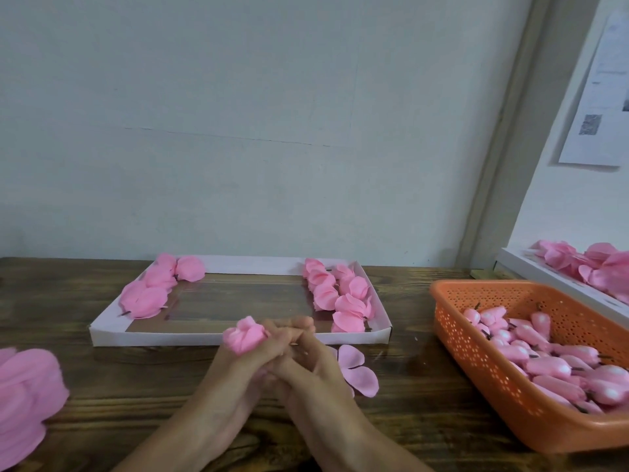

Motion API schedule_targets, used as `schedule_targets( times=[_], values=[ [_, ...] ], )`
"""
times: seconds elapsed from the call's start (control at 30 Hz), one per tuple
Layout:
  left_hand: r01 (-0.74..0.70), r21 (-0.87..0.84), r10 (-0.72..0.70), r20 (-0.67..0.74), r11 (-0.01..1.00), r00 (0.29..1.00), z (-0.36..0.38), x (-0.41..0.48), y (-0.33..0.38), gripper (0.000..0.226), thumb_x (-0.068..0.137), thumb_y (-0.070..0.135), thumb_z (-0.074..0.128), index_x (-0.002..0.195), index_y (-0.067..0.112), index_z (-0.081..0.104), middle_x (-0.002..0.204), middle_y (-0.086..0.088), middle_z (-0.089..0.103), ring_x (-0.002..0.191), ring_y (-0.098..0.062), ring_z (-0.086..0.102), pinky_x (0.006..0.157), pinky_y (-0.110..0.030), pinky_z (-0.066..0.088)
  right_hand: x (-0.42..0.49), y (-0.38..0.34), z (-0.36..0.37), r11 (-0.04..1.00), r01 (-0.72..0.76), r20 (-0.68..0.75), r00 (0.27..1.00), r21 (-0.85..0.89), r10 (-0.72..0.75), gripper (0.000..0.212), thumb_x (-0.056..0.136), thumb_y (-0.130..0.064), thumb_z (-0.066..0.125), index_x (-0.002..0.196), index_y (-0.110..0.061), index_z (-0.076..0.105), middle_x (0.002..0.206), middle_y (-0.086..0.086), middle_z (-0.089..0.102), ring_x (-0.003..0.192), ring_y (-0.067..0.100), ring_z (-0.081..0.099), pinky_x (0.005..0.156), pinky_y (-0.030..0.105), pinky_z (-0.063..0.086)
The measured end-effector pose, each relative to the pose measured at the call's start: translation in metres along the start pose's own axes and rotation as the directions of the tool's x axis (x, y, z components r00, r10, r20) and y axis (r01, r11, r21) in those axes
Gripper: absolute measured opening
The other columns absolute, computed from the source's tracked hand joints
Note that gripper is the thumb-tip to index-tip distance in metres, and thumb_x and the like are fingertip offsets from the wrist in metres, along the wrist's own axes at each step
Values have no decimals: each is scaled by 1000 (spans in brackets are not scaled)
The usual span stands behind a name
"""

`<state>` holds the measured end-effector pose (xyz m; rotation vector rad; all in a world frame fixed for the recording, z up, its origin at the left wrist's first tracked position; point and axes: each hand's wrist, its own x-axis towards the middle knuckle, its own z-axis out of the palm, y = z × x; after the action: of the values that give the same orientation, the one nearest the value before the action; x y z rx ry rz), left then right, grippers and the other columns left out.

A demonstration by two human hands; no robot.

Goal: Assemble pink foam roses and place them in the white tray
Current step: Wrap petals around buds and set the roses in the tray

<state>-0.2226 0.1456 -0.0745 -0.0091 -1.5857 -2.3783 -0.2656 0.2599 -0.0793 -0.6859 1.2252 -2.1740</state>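
– Which step am I on?
– Assembling. Your left hand (238,364) is curled round a rose (245,335) just in front of the tray (153,337). Your right hand (308,364) bends its fingers in at the base and seems to pinch the stem.
– And next?
– Probably seat the petals firmly, then lay it in the tray's bare middle, between the rows (340,298).

Left hand (243,364) and right hand (318,367) together, fingers curled

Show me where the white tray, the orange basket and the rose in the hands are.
white tray (153,337), head view, front wall.
orange basket (456,332), head view, perforated left wall.
pink rose (245,337), head view, outer petals.
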Motion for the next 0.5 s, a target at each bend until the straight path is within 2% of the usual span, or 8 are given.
schedule_targets(
  times=[0.07, 0.1, 0.17, 0.2, 0.27, 0.33, 0.4, 0.5],
  values=[
    [-78, 98, 91, -139, 992, 986, 0, 2, -1, 18, 79, 24, 88, 91, 12, 81, 114, -17, 77, 104, -37, 75, 73, -39, 63, -3, -1, -3, 971, 74, 47, 997, -228, -65, 46, 88, -2, 75, 132, -8, 61, 128, 7, 73, 123, 25, 68, 108, 45, 54],
    [-109, 166, 142, -204, 980, 969, -3, 4, -2, 12, 78, 20, 87, 87, 14, 82, 105, -16, 79, 98, -33, 77, 70, -35, 62, -4, 0, -7, 898, 152, 67, 988, -412, -137, 48, 88, 0, 75, 131, -15, 61, 126, 0, 73, 119, 20, 69, 102, 38, 57],
    [-164, 367, 269, -255, 916, 929, -9, 8, 0, 6, 80, 12, 83, 78, 17, 81, 87, -12, 80, 84, -22, 78, 68, -26, 60, -6, -2, -16, 623, 307, 107, 935, -719, -337, 51, 88, -3, 72, 131, -25, 57, 128, -10, 66, 123, 12, 64, 99, 30, 55],
    [-175, 456, 314, -252, 873, 915, -13, 10, 1, 13, 82, 8, 83, 72, 14, 77, 79, -12, 78, 76, -18, 75, 67, -24, 58, -6, -4, -19, 454, 360, 155, 890, -815, -428, 53, 89, -5, 70, 135, -27, 54, 135, -12, 58, 130, 10, 57, 104, 29, 50],
    [-177, 503, 334, -241, 846, 911, -17, 13, 1, 21, 81, 6, 84, 66, 10, 70, 66, -12, 72, 62, -14, 66, 60, -25, 53, -3, -8, -23, 168, 444, 313, 809, -880, -498, 59, 92, -9, 68, 146, -27, 49, 152, -10, 43, 144, 9, 42, 114, 22, 39],
    [-186, 480, 308, -188, 857, 933, -17, 13, 0, 19, 74, 14, 88, 69, 8, 70, 67, -10, 71, 62, -12, 64, 58, -26, 52, -1, -11, -22, 13, 524, 471, 777, -852, -418, 64, 93, -8, 65, 152, -27, 48, 161, -8, 36, 146, 8, 39, 117, 21, 34],
    [-170, 506, 281, -150, 846, 948, -16, 13, -4, 25, 65, 27, 79, 70, 5, 69, 68, -9, 70, 66, -13, 63, 57, -28, 51, 1, -12, -22, -43, 595, 570, 745, -803, -345, 63, 91, -3, 62, 151, -18, 51, 161, -3, 41, 143, 14, 46, 117, 29, 38],
    [-168, 527, 287, -152, 833, 946, -17, 13, -6, 13, 66, 12, 66, 67, -1, 64, 65, -7, 63, 66, -17, 60, 56, -32, 48, 3, -13, -24, -70, 624, 608, 721, -778, -331, 62, 87, 0, 66, 148, -8, 55, 156, 1, 51, 140, 18, 50, 115, 34, 42]
  ],
)
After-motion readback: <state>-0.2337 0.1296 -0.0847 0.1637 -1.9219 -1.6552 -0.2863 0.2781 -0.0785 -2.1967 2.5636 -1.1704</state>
